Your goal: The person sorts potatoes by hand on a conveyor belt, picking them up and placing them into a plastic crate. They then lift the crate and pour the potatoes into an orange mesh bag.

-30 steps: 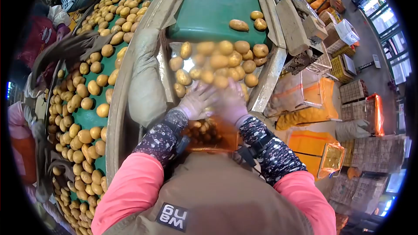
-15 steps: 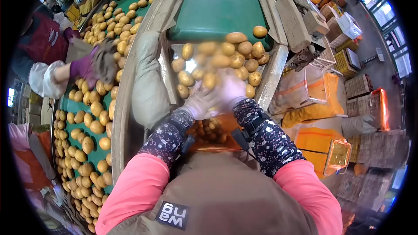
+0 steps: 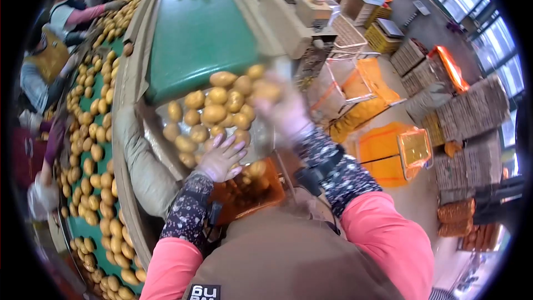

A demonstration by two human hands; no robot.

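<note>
Smooth oval potatoes (image 3: 214, 114), left hand (image 3: 221, 158) perhaps gloved

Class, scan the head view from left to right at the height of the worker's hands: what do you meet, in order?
potatoes on the side belt → grey padded sack → left hand → right hand, blurred → orange bag → stacked crates

Bright daylight, fisheye edges, motion blur.

Matt smooth-skinned potatoes (image 3: 214, 112), matt green rubbery belt (image 3: 194, 39), translucent orange mesh bag (image 3: 247, 191)
</note>
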